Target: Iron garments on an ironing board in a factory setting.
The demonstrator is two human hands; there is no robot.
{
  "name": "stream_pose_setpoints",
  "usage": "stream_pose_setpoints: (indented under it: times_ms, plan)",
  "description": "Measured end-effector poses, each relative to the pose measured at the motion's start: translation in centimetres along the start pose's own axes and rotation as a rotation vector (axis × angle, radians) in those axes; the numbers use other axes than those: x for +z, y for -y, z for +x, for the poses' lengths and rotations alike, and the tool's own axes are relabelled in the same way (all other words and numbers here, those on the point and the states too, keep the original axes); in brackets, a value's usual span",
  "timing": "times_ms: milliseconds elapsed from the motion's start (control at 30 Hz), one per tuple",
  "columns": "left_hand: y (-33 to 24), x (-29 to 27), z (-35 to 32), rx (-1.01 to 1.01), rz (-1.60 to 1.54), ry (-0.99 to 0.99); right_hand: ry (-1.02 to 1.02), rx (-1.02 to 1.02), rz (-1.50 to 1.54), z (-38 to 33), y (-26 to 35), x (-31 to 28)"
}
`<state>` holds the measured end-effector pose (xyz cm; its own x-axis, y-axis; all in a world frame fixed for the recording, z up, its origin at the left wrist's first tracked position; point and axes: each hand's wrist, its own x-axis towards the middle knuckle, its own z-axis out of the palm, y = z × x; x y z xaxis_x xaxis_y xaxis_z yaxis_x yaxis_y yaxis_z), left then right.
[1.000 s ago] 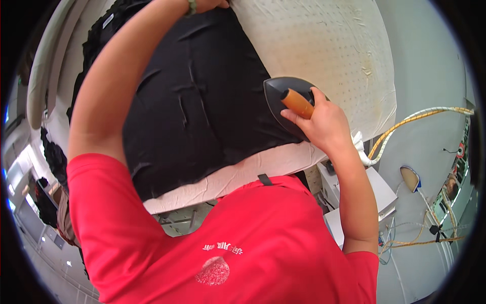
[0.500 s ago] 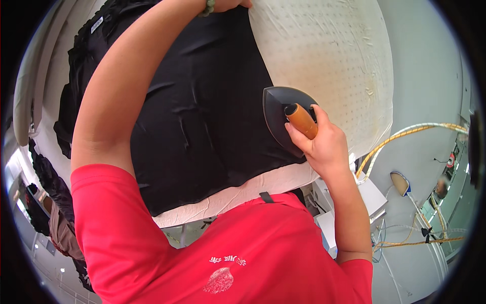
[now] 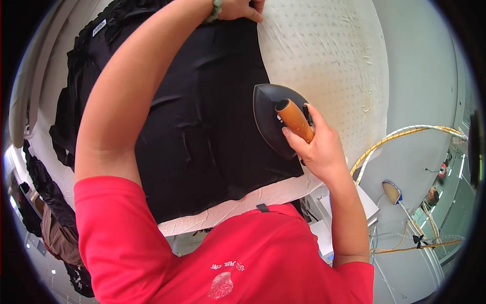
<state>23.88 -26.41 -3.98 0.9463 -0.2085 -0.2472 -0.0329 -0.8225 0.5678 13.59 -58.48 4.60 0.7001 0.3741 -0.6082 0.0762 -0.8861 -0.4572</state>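
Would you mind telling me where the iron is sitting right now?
In the head view, the iron sits right of centre on the right edge of the black garment, beside the bare perforated pad, its orange handle gripped by the right hand.

You're working under bright, even light that seems to come from overhead, so shadows stay soft. The pale ironing board (image 3: 329, 55) on the far right is almost washed out, while the black garment (image 3: 212, 116) shows only faint sheen on its creases and little other detail. Your picture is a fisheye circle with black corners; straight lines bow near the rim. The near left and right edges look smeared and soft. The centre is sharp.
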Motion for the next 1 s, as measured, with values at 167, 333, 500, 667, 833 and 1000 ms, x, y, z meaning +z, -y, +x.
stream_pose_setpoints:
  times_ms: [167,333,500,667,833,1000]
  plan:
    - [1.1,-1.2,0.3,0.175,-0.245,0.288,-0.048,0.002,-0.01,0.3,0.4,0.2]
    - [1.7,-0.6,0.9,0.199,-0.165,0.349,-0.108,-0.074,-0.009,0.2,-0.4,0.6]
    - [1.1,-0.1,0.8,0.164,-0.004,0.247,-0.055,-0.006,-0.012,0.2,0.1,0.3]
    - [-0.2,0.8,-0.1,0.174,0.172,0.07,-0.074,-0.008,-0.037,0.2,0.2,0.5]
    - [-1.1,0.7,0.0,0.039,0.145,0.077,-0.148,-0.056,0.045,1.5,1.6,0.7]
    - [0.5,2.0,0.1,0.159,0.11,-0.207,-0.268,-0.145,0.006,6.5,4.1,0.4]
